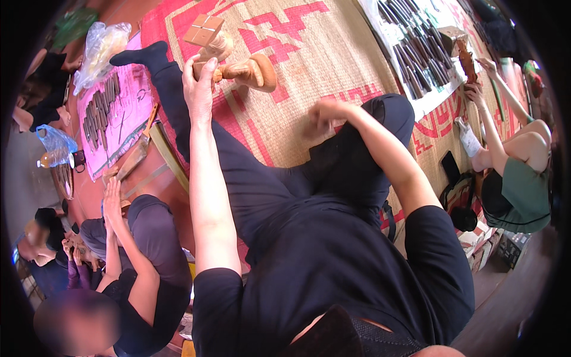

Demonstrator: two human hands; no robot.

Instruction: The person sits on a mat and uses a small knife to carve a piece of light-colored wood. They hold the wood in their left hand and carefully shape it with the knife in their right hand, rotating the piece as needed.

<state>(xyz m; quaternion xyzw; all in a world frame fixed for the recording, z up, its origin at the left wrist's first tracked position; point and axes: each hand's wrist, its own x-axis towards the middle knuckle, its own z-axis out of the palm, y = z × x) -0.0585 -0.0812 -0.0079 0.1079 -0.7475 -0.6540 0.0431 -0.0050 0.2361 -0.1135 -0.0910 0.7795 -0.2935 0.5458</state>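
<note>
My left hand [199,80] is stretched far forward, its thumb and fingers closed around the narrow end of a light-brown carved wooden piece [253,72] with a rounded, grooved wide end. Just beyond it on the mat stands another carved wooden piece [205,33], topped by a square block with pencil-like cross lines. My right hand [327,116] hovers over the mat by my bent right knee, away from the wood. Motion smears its fingers, so I cannot tell if it is open or closed.
A patterned red-and-straw mat [333,59] lies under me. Many dark-handled carving tools [419,50] rest on a white cloth at right; more tools [101,110] lie on a pink sheet at left. One person works carved wood [467,62] at right; another person sits at lower left.
</note>
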